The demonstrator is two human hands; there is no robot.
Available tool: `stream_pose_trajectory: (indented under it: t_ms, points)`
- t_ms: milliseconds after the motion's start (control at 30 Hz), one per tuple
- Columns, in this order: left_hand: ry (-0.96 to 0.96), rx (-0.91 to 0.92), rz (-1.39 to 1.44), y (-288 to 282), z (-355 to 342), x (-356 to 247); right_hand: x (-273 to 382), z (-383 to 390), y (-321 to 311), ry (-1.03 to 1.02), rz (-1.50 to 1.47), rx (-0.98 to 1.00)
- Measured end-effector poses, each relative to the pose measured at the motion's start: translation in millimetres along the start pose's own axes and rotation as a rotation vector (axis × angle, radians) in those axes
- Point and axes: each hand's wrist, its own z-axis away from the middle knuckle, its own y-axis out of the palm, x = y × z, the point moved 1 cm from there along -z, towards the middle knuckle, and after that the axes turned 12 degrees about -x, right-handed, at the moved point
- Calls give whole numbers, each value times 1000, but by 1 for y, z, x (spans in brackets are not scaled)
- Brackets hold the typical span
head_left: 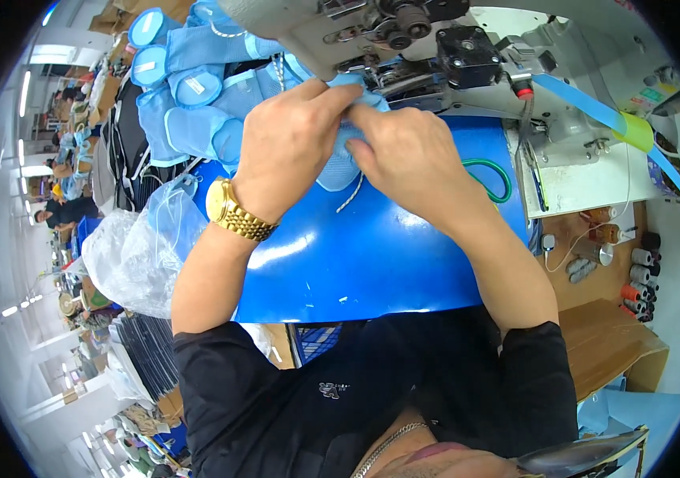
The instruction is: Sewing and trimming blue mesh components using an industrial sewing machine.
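Observation:
My left hand [284,143] and my right hand [408,155] are close together at the front of a white sewing machine [467,16]. Both have their fingers closed on a light blue mesh fabric piece [336,171], right below the machine's needle area. Its lower part hangs out under my hands, over the blue work surface [340,267]. A white cord [349,196] trails from that piece. My fingertips and the edge they grip are partly hidden by the hands and machine.
Several light blue mesh pieces with round ends [196,85] are heaped at the left. Clear plastic bags [137,255] lie nearer. A blue tape [579,102] runs into the machine from the right. A green hose loop [503,179] and thread cones [639,275] are at right.

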Motion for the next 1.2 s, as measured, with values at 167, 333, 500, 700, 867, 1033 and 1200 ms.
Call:
stream_pose_trajectory:
  t_ms: [167,333,500,700,867,1033,1200]
  points:
    - [41,-1,56,3,14,5,1,36,-11,-3,-171,-10]
    - [111,-112,4,15,19,3,-9,45,0,376,-431,-220]
    - [195,-144,32,19,13,2,-19,28,7,462,-219,-339]
    - [210,-111,89,18,15,8,-25,25,7,430,-185,-349]
    - [223,-120,130,18,15,11,-20,20,0,443,-133,-267]
    - [248,-106,143,18,15,17,-25,21,8,389,-301,-147]
    - [223,-74,166,17,15,18,-25,26,3,643,-805,-72]
